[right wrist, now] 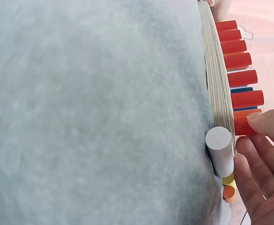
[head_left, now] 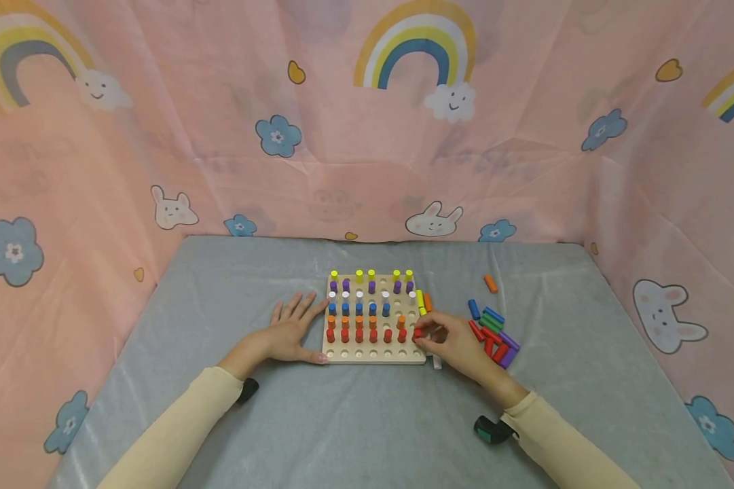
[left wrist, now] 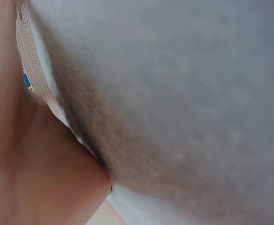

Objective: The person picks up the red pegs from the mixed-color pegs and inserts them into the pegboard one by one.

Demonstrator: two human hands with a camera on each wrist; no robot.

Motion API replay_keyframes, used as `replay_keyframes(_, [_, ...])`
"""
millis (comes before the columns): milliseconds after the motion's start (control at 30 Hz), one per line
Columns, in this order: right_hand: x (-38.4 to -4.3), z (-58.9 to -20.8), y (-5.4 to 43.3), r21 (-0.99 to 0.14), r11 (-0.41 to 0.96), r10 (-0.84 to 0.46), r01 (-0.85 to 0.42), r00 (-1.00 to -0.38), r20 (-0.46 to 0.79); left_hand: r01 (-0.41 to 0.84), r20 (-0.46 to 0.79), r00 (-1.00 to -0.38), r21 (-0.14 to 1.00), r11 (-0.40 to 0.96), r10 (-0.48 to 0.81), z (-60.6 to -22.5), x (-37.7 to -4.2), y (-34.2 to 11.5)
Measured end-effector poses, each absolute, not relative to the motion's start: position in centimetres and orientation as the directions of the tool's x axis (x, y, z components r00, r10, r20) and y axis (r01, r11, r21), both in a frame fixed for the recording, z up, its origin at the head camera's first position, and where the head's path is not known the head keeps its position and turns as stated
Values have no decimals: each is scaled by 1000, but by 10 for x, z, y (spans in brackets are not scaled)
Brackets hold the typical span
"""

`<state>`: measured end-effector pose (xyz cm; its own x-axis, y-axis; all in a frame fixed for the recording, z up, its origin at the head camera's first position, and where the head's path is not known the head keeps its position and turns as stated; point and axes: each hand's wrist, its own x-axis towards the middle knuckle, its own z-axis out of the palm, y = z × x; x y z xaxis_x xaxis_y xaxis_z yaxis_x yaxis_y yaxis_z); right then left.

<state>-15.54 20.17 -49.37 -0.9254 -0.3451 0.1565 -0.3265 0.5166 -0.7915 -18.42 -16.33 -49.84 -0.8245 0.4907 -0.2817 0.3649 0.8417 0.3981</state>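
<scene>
A wooden pegboard (head_left: 375, 361) lies on the table, with rows of yellow, purple, white, blue, orange and red pegs standing in its holes. At its right edge my right hand (head_left: 449, 337) pinches a red peg (right wrist: 243, 125) between thumb and fingers; this peg stands at the right end of the red row. My left hand (head_left: 291, 331) lies spread on the table, its fingertips and thumb touching the board's left edge. In the right wrist view a white peg (right wrist: 219, 146) lies beside the board, near my right fingers. The left wrist view shows mostly my palm and the cloth.
Loose red, blue, green and purple pegs (head_left: 491, 322) are heaped right of my right hand. A single orange peg (head_left: 491, 283) lies farther back. Yellow pegs (head_left: 420, 299) and another orange one rest against the board's right side. Grey cloth (head_left: 269, 265) covers the table; a pink curtain hangs behind.
</scene>
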Motion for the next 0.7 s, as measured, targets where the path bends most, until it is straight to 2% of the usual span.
replay_keyframes(367, [-162,-483,214,-770,527,-325,-359,-922,208,367,-276,-827,396,842,491,-500,-185,-164])
replay_keyframes(700, [-173,-465,242,-734,642,-217,-222,-971,103,364,-276,-826,403,840,491,-500,-184,-164])
